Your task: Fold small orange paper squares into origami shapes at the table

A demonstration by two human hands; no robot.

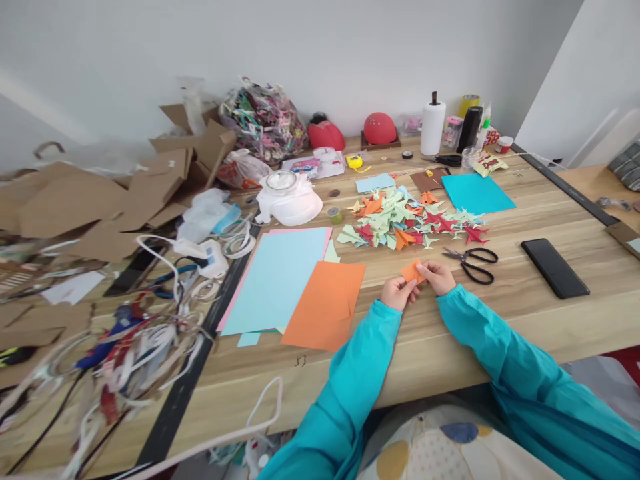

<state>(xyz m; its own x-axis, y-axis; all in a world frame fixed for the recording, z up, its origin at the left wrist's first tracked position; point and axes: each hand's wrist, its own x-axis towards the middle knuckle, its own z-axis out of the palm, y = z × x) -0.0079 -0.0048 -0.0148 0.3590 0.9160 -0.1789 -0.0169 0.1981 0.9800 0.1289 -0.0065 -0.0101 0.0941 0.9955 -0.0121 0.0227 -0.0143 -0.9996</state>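
Observation:
Between my two hands is a small piece of orange paper (pixel 412 271), held just above the wooden table. My left hand (pixel 399 292) pinches its lower left side, and my right hand (pixel 437 277) grips its right edge. Beyond my hands lies a pile of folded paper shapes (pixel 395 217) in pale green, orange, red and blue. Black-handled scissors (pixel 473 262) rest to the right of my right hand. Left of my hands, a large orange sheet (pixel 325 307) overlaps a light blue sheet (pixel 283 277), with pink paper showing beneath.
A black phone (pixel 555 267) lies at the right. Behind the pile is a turquoise sheet (pixel 477 194). Tangled straps and cords (pixel 140 360) and cardboard (pixel 95 200) cover the left side. Along the back stand a white roll (pixel 433 127) and two red domes, one a red pincushion-like dome (pixel 380 129).

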